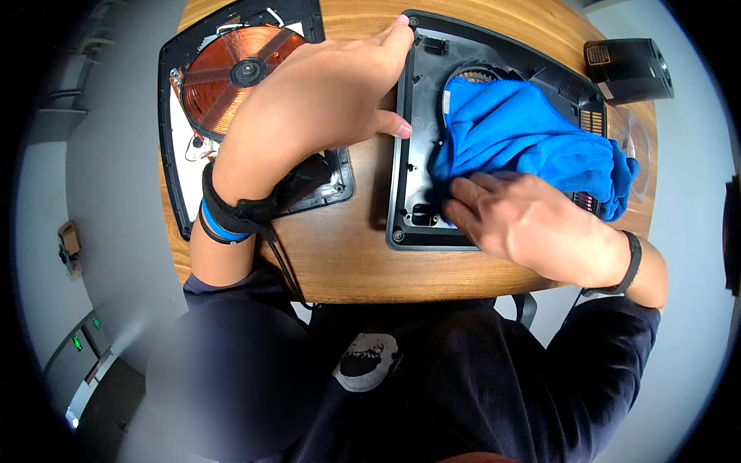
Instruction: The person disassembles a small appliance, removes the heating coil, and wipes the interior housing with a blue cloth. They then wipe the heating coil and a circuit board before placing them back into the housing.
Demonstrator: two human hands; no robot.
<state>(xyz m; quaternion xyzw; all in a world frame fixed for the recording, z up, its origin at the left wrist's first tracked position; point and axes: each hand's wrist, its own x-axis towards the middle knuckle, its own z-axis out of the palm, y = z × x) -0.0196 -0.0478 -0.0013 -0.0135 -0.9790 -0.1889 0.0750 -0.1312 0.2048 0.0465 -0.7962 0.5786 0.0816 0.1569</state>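
A black plastic bottom case (414, 166) of an induction cooker lies hollow side up on the table. With thumb and fingers spread, my left hand (332, 92) holds its left rim, the fingertips at the far left corner. Bunched fingers of my right hand (521, 220) press a blue cloth (505, 127) down inside the case, near its front edge. Much of the case's right half, including most of a round vent, is under the cloth. To the left lies the cooker's other half, with a round copper coil (212, 65), partly hidden behind my left hand and forearm.
A black cylinder (629, 71) lies at the far right of the wooden table (347, 270). Clear plastic (637, 135) sits beside the case on the right. A black cord (285, 266) runs from my left wristband over the table's front edge.
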